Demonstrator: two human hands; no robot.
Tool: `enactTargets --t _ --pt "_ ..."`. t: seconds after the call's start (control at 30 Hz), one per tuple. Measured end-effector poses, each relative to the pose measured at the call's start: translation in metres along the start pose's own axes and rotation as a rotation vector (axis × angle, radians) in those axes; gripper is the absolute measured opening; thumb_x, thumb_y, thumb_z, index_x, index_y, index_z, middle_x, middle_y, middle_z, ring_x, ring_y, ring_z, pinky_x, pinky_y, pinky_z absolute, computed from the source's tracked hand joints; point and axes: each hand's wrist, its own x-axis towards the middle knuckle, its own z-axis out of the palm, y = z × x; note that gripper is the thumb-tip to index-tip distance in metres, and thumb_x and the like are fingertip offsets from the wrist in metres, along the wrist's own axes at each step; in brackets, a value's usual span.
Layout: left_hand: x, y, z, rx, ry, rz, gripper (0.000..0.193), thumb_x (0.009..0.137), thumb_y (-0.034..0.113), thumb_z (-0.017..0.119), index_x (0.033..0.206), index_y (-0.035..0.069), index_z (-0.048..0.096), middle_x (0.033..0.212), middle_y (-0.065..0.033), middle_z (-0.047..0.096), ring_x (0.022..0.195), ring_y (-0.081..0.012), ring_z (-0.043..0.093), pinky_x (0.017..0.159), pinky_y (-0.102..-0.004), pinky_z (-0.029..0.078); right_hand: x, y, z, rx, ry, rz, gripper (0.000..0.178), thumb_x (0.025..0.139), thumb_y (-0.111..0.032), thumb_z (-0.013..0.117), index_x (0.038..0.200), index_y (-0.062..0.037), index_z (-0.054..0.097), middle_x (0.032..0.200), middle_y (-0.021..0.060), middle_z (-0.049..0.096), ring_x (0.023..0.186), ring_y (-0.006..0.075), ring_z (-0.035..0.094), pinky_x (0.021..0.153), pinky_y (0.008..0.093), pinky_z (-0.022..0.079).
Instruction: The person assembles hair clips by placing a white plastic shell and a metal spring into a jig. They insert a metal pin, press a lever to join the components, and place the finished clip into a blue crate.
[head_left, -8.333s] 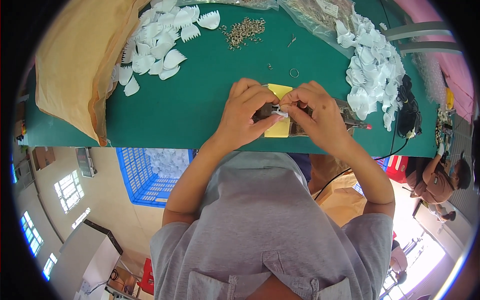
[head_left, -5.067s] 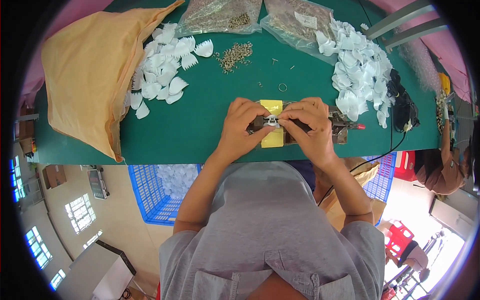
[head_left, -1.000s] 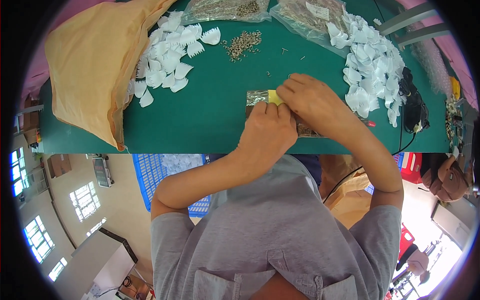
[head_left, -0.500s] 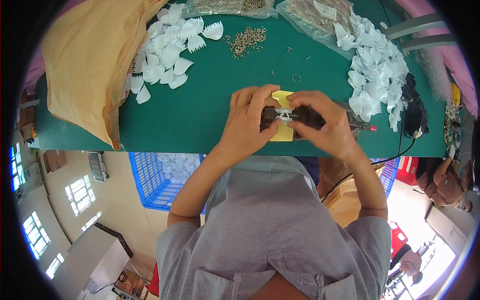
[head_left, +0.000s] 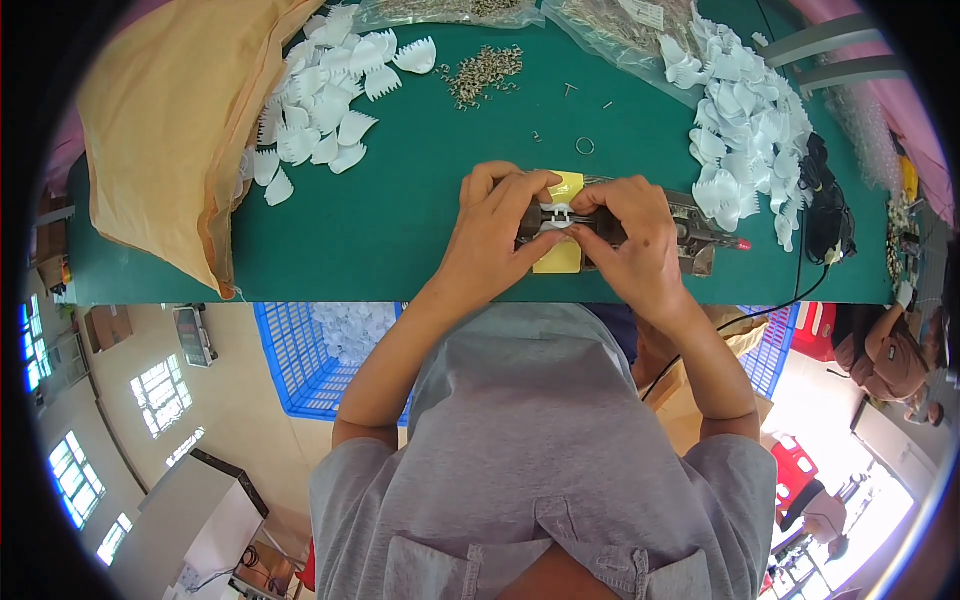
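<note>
A white plastic hair claw clip (head_left: 556, 222), its parts face to face, sits between my hands over a dark metal fixture (head_left: 697, 240). My left hand (head_left: 487, 228) pinches it from the left, thumb on the near side and fingers on the far side. From the right, my right hand (head_left: 640, 238) closes on it the same way, thumb and index at its edges. Yellow tape or sheet (head_left: 557, 262) shows under the clip at the near and far sides. My fingertips partly cover the clip, so any spring or pin inside is hard to make out.
Toothed white clip halves lie in piles at left (head_left: 325, 100) and right (head_left: 745, 130). Small metal springs (head_left: 483, 75) are heaped beyond my hands, near a metal ring (head_left: 585, 146). A big tan paper bag (head_left: 170, 140) stands left; a blue crate (head_left: 285, 365) sits below the table edge.
My right hand has drawn slightly left, showing more of the fixture. Both hands still grip the clip. The whole view has shifted a little.
</note>
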Motion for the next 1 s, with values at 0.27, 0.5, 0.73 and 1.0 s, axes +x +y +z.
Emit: enactTargets --t 0.27,0.5,0.73,1.0 --pt "-0.001 -0.01 0.001 0.055 0.059 0.118 0.035 0.075 0.012 0.09 0.104 0.007 0.072 0.103 -0.0059 0.068 0.108 -0.0289 0.057 0.093 -0.0408 0.047 0.048 0.03 -0.01 0.306 -0.145 0.228 0.015 0.088 -0.007 0.075 0.102 -0.002 0.075 0.097 0.0098 0.077 0.083 0.0217 0.076 0.076 0.0319 0.059" --pt "0.008 -0.004 -0.007 0.005 -0.014 0.102 0.033 0.075 0.014 0.091 0.1 0.006 0.071 0.101 -0.0071 0.068 0.106 -0.0295 0.057 0.091 -0.0402 0.047 0.091 0.042 0.029 -0.063 -0.283 0.103 0.015 0.089 -0.004 0.074 0.103 -0.0017 0.074 0.095 0.0101 0.074 0.083 0.0217 0.073 0.076 0.035 0.057" --pt "0.006 -0.011 -0.004 -0.026 -0.019 0.096 0.032 0.076 0.015 0.09 0.1 0.005 0.071 0.101 -0.0082 0.067 0.105 -0.0294 0.057 0.09 -0.0391 0.047 0.105 0.052 0.033 -0.077 -0.349 -0.034 0.01 0.089 -0.009 0.073 0.096 -0.0014 0.074 0.093 0.0123 0.073 0.08 0.0243 0.072 0.075 0.0356 0.056" --pt "0.003 -0.018 0.002 -0.115 -0.004 0.087 0.033 0.077 0.012 0.09 0.104 0.007 0.071 0.099 -0.0061 0.064 0.102 -0.0279 0.056 0.086 -0.0379 0.046 0.053 0.004 -0.032 0.329 -0.417 0.216 0.02 0.097 -0.02 0.071 0.097 0.0002 0.07 0.092 0.0114 0.071 0.078 0.0216 0.067 0.074 0.035 0.054"
